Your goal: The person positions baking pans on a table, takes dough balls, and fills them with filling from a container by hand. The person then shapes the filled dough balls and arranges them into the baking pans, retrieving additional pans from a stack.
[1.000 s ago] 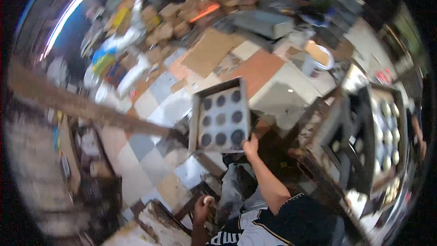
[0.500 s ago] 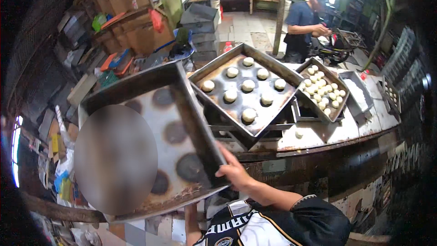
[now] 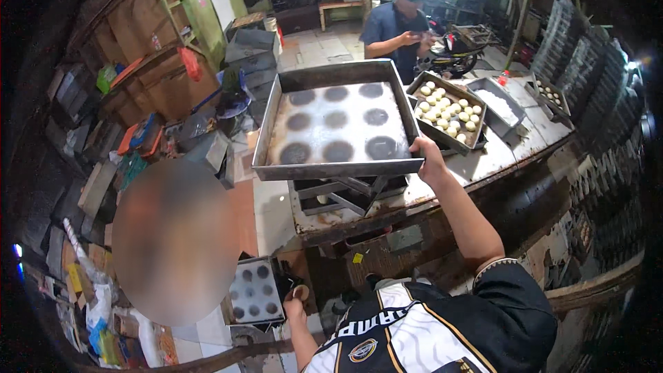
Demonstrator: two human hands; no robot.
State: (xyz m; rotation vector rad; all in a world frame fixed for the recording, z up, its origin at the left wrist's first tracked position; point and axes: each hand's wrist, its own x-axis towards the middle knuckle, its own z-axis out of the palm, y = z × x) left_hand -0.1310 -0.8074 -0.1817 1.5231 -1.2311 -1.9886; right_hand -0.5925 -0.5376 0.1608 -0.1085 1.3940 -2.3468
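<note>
My right hand point(image 3: 429, 159) grips the near right corner of a square metal baking tray point(image 3: 334, 171). The tray has no dough in it, and dark round marks line its whitish floor. It sits level above the stacked trays point(image 3: 352, 190) on the bench; whether it rests on them I cannot tell. Low down, my left hand point(image 3: 295, 306) has its fingers closed round a small round tan thing point(image 3: 302, 292), of a kind I cannot make out. Beside that hand is another tray with dark round marks point(image 3: 255, 291).
Right of my tray, a tray of pale dough balls point(image 3: 449, 112) and a tray of white powder point(image 3: 498, 105) stand on the bench point(image 3: 511, 145). Beyond stands a person point(image 3: 390, 34) in a dark shirt near a motorbike point(image 3: 456, 52). A blurred oval hides part of the left side.
The baking tray has swung right and away from me over the bench, levelling out. It now covers where the tray with spaced dough balls lay. My left hand is apart from it, lower down.
</note>
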